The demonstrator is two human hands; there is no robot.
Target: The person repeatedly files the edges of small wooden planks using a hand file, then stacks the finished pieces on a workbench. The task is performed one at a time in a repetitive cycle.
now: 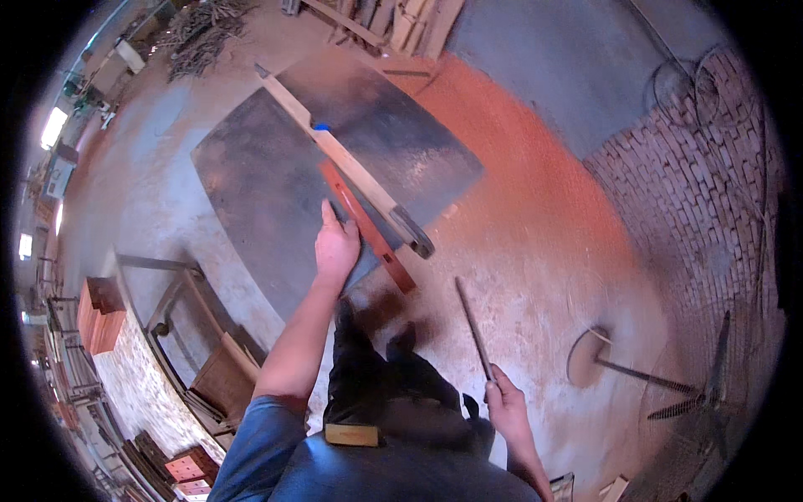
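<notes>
Shirt (393, 477), red bar (365, 219), dk panel (259, 192), flr (535, 309)

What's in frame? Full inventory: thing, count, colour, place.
reddish bar: 1, red-orange, centre
thin rod: 1, dark, right of centre
wooden beam: 1, tan with dark end, beside the bar
dark panel: 1, grey-black, behind the beam
yellowish block: 1, yellow-tan, at the waist
round disc: 1, brown, lower right
bricks: many, greyish pink, right
floor patch: 1, orange-red, upper right
planks: several, tan-brown, top
sticks: uncountable heap, brown, upper left
far-left clutter: too small to count
left hand: 1, bare, at the bar
right hand: 1, bare, gripping the rod
</notes>
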